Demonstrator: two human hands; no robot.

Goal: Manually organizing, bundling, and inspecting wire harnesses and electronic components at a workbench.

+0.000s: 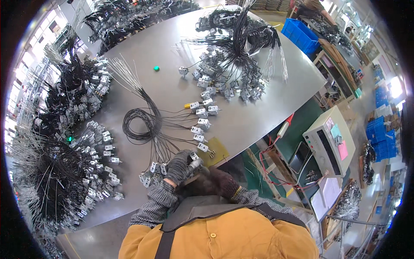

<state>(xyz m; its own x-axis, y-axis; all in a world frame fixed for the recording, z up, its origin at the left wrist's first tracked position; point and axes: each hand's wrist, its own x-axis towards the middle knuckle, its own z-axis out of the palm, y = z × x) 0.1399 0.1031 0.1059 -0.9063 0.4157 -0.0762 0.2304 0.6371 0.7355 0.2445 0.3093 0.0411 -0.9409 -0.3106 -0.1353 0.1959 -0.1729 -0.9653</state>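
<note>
My left hand [177, 167], in a grey knit glove, is closed on a small silver metal box-shaped part [195, 161] close to the table's near edge. Just to its right is my right hand [223, 183], in a dark maroon glove; a dark blurred shape hides its fingers. A bundle of thin black leads [151, 123] lies coiled ahead of my left hand. Its leads run to a row of similar metal boxes [202, 113] on the right, and more boxes [151, 173] sit beside my left wrist. Near my hands lies a flat yellowish plate [219, 151].
Large heaps of leads and boxes [56, 168] cover the left side. Another pile [233, 73] lies at the back of the metal table [142, 82], with a green round piece [156, 68]. To the right stand a beige instrument [330, 142], a red-tipped probe [285, 126] and a blue crate [299, 36].
</note>
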